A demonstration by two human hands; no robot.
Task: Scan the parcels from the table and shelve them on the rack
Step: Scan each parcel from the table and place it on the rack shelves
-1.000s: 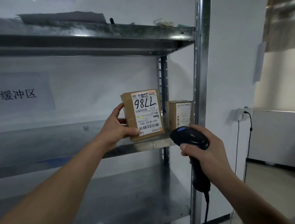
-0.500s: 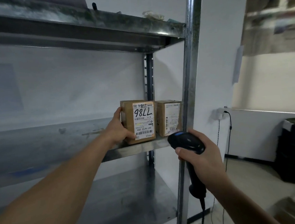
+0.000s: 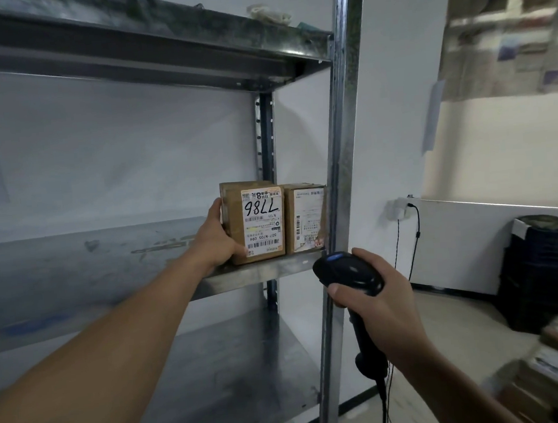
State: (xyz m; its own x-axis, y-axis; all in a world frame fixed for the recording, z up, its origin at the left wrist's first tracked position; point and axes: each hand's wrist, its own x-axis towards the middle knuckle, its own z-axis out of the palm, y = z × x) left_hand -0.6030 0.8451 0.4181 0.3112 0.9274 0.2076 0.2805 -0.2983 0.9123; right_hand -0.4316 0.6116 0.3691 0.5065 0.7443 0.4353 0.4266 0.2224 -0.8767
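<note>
A brown cardboard parcel [image 3: 253, 221] with a white label marked 7786 upside down stands on the middle shelf [image 3: 259, 274] of the metal rack. My left hand [image 3: 215, 241] grips its left side and lower front corner. A second labelled parcel [image 3: 305, 221] stands right beside it, against the rack's front post [image 3: 342, 159]. My right hand [image 3: 381, 300] holds a black barcode scanner [image 3: 349, 274] by its handle, in front of the post and below the shelf edge.
The rack has an upper shelf [image 3: 157, 44] with small items on it and a lower shelf [image 3: 234, 381]. Black crates [image 3: 549, 273] stand at the right wall. Blurred parcels [image 3: 557, 366] lie at the lower right. A cable [image 3: 407, 251] hangs from a wall socket.
My left hand has set the parcel down on the shelf and pushed it right, next to the second parcel. The view has swung to the right; the scanner hand stays low.
</note>
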